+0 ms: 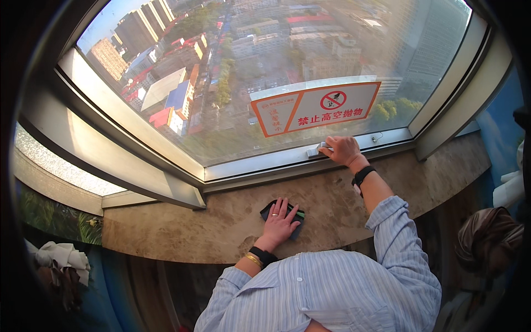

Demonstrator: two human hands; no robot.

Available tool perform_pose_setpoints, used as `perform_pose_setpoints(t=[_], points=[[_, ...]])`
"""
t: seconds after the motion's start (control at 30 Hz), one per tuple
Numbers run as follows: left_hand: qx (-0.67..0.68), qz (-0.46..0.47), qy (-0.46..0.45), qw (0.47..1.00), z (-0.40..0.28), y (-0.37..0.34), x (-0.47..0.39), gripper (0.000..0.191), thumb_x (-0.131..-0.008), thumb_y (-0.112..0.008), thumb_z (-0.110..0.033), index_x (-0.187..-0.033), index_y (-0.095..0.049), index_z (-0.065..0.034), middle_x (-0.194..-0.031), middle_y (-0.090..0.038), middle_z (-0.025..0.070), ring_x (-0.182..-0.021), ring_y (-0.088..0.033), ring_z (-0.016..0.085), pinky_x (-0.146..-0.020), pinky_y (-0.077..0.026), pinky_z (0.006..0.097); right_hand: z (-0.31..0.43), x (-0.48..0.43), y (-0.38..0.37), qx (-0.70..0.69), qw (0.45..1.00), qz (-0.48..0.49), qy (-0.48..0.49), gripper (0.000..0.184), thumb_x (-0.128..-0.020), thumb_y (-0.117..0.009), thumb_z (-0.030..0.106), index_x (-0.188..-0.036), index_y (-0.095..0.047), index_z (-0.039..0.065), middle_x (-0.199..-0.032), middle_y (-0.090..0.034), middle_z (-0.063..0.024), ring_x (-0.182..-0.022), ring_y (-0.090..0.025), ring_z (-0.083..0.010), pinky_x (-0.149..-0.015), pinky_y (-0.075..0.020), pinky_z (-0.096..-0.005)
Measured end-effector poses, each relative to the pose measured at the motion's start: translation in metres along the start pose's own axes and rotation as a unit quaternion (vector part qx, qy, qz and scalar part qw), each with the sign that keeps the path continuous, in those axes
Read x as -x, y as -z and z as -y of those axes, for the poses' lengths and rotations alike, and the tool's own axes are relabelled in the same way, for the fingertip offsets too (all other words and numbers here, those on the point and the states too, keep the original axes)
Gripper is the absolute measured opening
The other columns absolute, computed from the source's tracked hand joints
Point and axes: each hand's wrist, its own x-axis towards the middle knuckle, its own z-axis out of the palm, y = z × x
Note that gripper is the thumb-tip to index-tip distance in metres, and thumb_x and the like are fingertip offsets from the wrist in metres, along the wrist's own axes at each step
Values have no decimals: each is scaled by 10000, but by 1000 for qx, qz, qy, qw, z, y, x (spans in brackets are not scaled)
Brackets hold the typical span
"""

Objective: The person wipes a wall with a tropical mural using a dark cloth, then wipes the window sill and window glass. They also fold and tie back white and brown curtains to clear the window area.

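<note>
My left hand lies flat on a folded dark cloth with a green edge, pressing it onto the brown marble windowsill. A ring is on one finger. My right hand is closed around the grey window handle on the lower rail of the metal window frame. The glass pane stands in front of me, hazy in places. The handle's grip is partly hidden by my fingers, and part of the cloth is covered by my left palm.
A warning sticker with red writing is on the lower glass. Angled metal mullions flank the pane. Tied curtains hang at the left and right. A small metal fitting sits on the lower rail.
</note>
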Motion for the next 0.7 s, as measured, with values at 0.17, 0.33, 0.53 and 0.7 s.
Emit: perform_pose_setpoints(t=[0.17,0.33,0.53,0.7], points=[[11,-13,-1,1000,-1,1,0,587,-883,-602,-457,-1412,-498,-223,-1538,-297,168,-1449,-222,341,-1168,-210,463,-18,-8,-2,-11,998,26,49,392,-848,-644,493,-777,-569,116,-678,-626,-85,-650,-643,-319,-562,-501,-418],[29,-15,-10,999,-1,7,0,577,-891,-611,-423,-1408,-497,-196,-1533,-290,180,-1439,-234,360,-1165,-223,472,-20,-10,-3,-25,997,31,67,380,-839,-662,477,-763,-565,118,-668,-614,-87,-648,-631,-326,-562,-488,-428],[38,-7,-5,999,0,5,2,590,-904,-600,-429,-1432,-466,-201,-1547,-269,184,-1446,-219,363,-1176,-199,472,-8,-8,1,-38,998,41,10,366,-835,-679,434,-755,-567,95,-682,-614,-102,-662,-625,-337,-589,-478,-442],[45,0,-2,999,2,-1,3,598,-925,-568,-447,-1454,-432,-203,-1568,-230,182,-1469,-162,353,-1187,-163,466,18,0,3,5,997,25,-74,363,-862,-664,433,-795,-587,85,-730,-662,-119,-730,-656,-348,-628,-507,-454]])
